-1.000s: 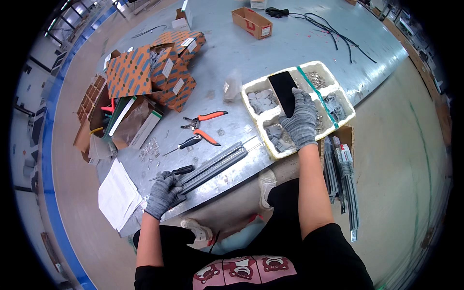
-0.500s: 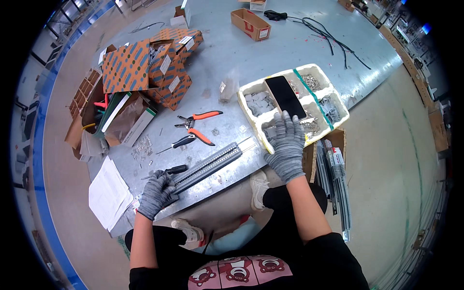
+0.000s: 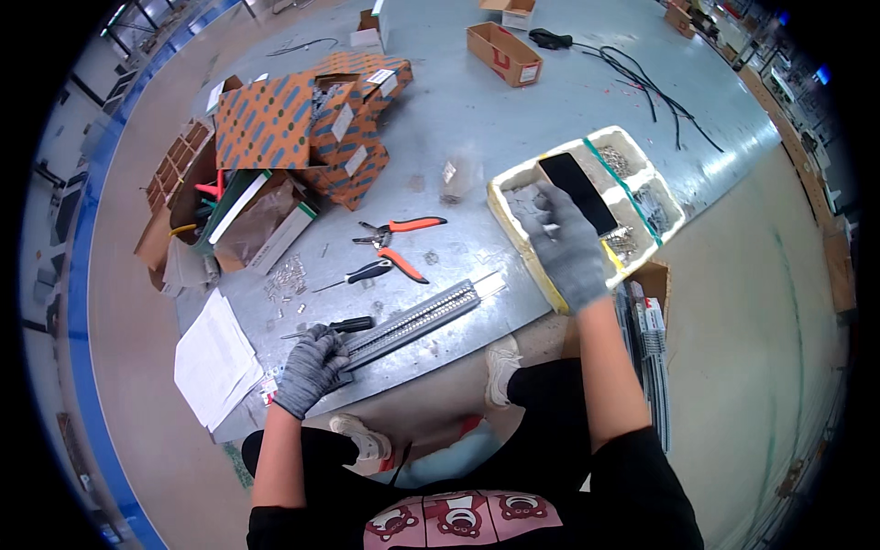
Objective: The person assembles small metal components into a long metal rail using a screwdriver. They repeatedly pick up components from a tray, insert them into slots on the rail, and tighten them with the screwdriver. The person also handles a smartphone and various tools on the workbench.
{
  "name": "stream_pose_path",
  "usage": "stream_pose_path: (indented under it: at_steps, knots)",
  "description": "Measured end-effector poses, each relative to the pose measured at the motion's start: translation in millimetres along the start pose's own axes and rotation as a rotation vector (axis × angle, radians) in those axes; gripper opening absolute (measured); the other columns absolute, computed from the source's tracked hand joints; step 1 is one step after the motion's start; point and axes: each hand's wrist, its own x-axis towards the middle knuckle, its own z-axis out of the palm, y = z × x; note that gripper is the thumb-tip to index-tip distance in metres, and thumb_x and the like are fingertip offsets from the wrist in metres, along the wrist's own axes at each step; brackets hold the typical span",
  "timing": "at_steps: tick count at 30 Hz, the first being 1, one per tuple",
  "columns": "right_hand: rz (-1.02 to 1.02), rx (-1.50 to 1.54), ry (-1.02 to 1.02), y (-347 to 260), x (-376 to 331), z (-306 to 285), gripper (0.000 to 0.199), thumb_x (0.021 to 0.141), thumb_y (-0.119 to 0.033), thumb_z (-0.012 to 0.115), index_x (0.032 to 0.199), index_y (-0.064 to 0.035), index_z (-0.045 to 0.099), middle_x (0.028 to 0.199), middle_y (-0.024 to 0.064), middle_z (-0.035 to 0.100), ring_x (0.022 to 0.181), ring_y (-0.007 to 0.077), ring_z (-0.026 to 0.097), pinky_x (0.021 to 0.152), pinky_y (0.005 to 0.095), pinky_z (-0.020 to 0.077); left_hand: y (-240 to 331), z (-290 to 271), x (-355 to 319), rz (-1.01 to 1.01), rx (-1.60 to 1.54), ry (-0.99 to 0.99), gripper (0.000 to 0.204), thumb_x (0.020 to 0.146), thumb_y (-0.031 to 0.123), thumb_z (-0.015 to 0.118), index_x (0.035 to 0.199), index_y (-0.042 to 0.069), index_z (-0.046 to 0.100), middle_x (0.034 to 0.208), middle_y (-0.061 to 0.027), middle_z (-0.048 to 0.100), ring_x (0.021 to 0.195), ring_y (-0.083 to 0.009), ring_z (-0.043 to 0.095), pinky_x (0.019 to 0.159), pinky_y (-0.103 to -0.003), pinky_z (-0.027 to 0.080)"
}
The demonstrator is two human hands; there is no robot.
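Both hands wear grey knit gloves. My left hand (image 3: 313, 371) is closed at the near left end of a grey rail (image 3: 417, 323) with rows of small metal parts along it. Its fingertips are partly hidden. Just beyond that hand lies a black-handled screwdriver (image 3: 352, 324). My right hand (image 3: 570, 252), smeared by motion, reaches over the white foam box (image 3: 539, 282), its fingers at a compartment of small grey pieces (image 3: 525, 200). Whether it grips any piece cannot be made out. Beside it a black phone (image 3: 581, 191) lies across the box.
Orange-handled wire strippers (image 3: 410, 249) and a second screwdriver (image 3: 368, 271) lie mid-table, near scattered small metal parts (image 3: 288, 277). White papers (image 3: 215, 362) lie at the left. Patterned cardboard boxes (image 3: 266, 121) stand behind them. Black cables (image 3: 632, 73) and an open carton (image 3: 504, 55) are farther back.
My right hand has moved from beside the phone to the compartment of grey pieces, its fingers now bent. My left hand keeps its place at the rail's end. The whole view has shifted slightly.
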Motion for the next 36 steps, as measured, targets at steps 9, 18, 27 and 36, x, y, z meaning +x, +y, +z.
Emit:
stream_pose_path:
  at_steps: [9, 18, 27, 36]
  knots:
    - [0.071, -0.475, -0.206, 7.4, 140.1, 80.7, 0.038, 0.083, -0.026, 0.067, 0.112, -0.0023, 0.062, 0.104, 0.0192, 0.067, 0.093, 0.033, 0.064, 0.083, 0.0393, 0.0501, 17.9, -6.3, 5.8, 0.016, 0.031, 0.025, 0.025, 0.074, 0.012, 0.071, 0.094, 0.0, 0.061, 0.099, -0.0175, 0.057, 0.092, -0.0366, 0.056, 0.081, -0.042, 0.047]
    - [0.233, 0.832, -0.383, -0.1, 128.3, 39.4, 0.034, 0.093, -0.018, 0.058, 0.123, -0.004, 0.05, 0.114, 0.0116, 0.06, 0.103, 0.0221, 0.06, 0.089, 0.035, 0.0521, -1.2, 1.2, -7.6, 0.07, -0.012, 0.126, 0.022, 0.07, 0.008, 0.073, 0.085, 0.001, 0.059, 0.09, -0.0154, 0.055, 0.085, -0.0355, 0.054, 0.077, -0.042, 0.046]
    - [0.072, 1.068, -0.138, 23.9, 106.4, -109.3, 0.024, 0.092, -0.011, 0.057, 0.115, -0.0042, 0.054, 0.112, 0.0105, 0.062, 0.099, 0.0201, 0.063, 0.081, 0.0335, 0.055, 16.1, -5.0, -2.7, 0.011, 0.03, 0.038, 0.026, 0.072, 0.009, 0.071, 0.095, 0.002, 0.062, 0.103, -0.0188, 0.058, 0.095, -0.0377, 0.056, 0.085, -0.044, 0.046]
    - [0.155, 0.786, 0.222, 90.0, 47.4, -201.8, 0.016, 0.094, -0.014, 0.054, 0.107, -0.0046, 0.053, 0.105, 0.0097, 0.063, 0.088, 0.0171, 0.063, 0.069, 0.0286, 0.0546, 19.5, -0.3, -1.6, -0.003, -0.009, 0.058, 0.013, 0.07, -0.002, 0.066, 0.08, 0.0, 0.057, 0.088, -0.0155, 0.056, 0.085, -0.0323, 0.055, 0.078, -0.039, 0.047]
